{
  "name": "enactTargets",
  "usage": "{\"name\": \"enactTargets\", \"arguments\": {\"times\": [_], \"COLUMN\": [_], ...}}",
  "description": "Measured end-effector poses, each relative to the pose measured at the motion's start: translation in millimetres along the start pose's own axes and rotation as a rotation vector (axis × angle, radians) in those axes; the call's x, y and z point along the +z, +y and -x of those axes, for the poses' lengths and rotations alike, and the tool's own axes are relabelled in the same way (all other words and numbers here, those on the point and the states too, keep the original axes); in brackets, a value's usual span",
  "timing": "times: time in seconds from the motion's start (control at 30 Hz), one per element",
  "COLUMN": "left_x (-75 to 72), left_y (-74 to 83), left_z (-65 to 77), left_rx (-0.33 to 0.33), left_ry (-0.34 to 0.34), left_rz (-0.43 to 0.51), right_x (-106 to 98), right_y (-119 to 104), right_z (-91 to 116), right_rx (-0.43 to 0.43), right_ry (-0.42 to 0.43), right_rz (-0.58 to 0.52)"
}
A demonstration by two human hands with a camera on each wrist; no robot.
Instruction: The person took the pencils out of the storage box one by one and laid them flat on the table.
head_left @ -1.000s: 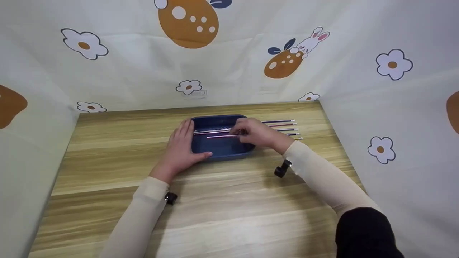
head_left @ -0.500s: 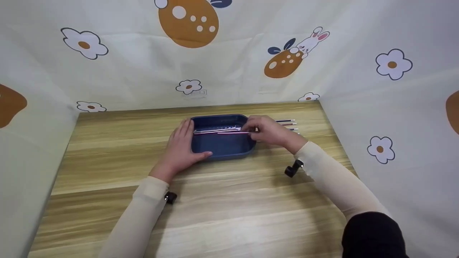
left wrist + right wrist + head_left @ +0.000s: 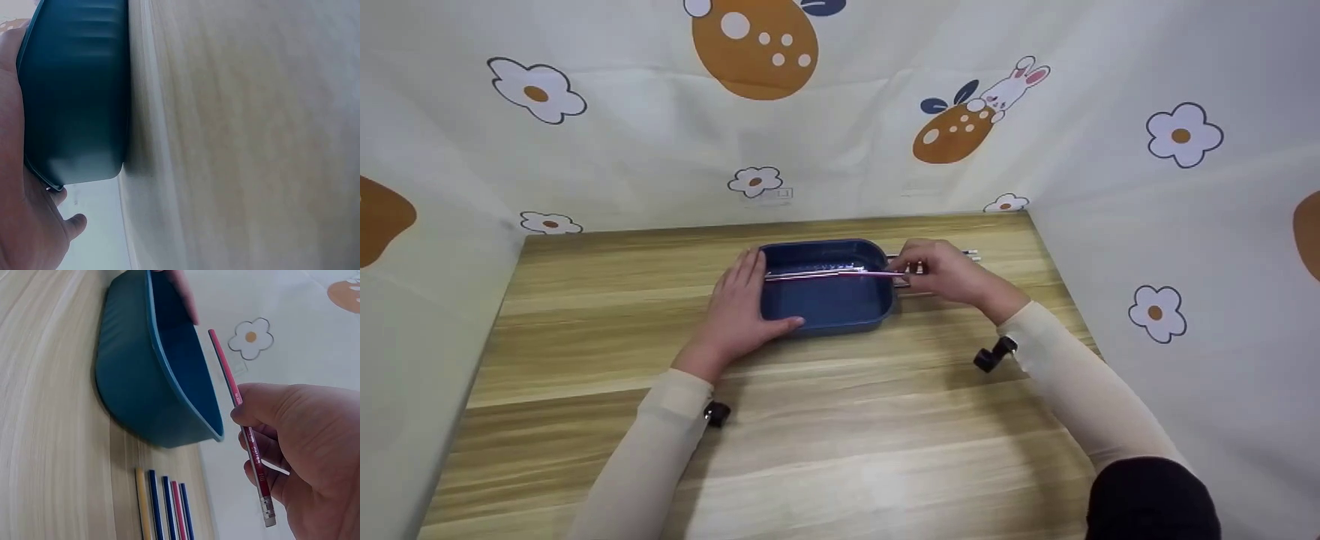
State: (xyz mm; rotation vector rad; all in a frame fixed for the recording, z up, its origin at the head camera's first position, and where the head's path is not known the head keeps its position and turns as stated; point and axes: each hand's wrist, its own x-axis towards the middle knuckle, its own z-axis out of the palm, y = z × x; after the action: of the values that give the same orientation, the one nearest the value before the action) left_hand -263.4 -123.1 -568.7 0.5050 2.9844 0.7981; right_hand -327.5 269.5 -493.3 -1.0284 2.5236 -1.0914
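Observation:
A blue rectangular plastic box point(image 3: 829, 304) stands on the wooden table. My left hand point(image 3: 741, 300) grips its left end, fingers along the rim and thumb over the near side. In the left wrist view, fingertips reach past a corner of the box point(image 3: 79, 112). My right hand point(image 3: 945, 271) is over the box's right end and pinches a red pencil point(image 3: 256, 458) between thumb and fingers. The pencil's white eraser end points away from the box. Slim pencils point(image 3: 802, 275) lie lengthwise inside the box.
Several pencils point(image 3: 160, 506), yellow, dark blue and red, lie side by side on the table point(image 3: 825, 435) to the right of the box, partly hidden under my right hand in the head view. A patterned curtain point(image 3: 645, 135) encloses the table at back and sides.
My right hand has drawn the red pencil rightward, from over the middle of the box to its right end, covering more of the pencils on the table. My left hand has stayed put.

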Motion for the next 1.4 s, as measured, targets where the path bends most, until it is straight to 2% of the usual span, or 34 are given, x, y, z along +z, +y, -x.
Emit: {"name": "enactTargets", "arguments": {"times": [0.43, 0.93, 1.4], "left_x": [-0.5, 0.8, 0.0], "left_y": [0.8, -0.5, -0.9], "left_z": [-0.1, -1.2, -1.2], "left_rx": [-0.003, -0.005, -0.003], "left_ry": [-0.006, -0.003, -0.006], "left_rz": [0.013, 0.004, 0.010], "right_x": [-22, -35, -49], "right_y": [12, 23, 30], "right_z": [25, 40, 57], "right_rx": [0.035, 0.027, 0.126], "right_ry": [0.029, 0.024, 0.003], "right_rz": [0.027, 0.040, 0.088]}}
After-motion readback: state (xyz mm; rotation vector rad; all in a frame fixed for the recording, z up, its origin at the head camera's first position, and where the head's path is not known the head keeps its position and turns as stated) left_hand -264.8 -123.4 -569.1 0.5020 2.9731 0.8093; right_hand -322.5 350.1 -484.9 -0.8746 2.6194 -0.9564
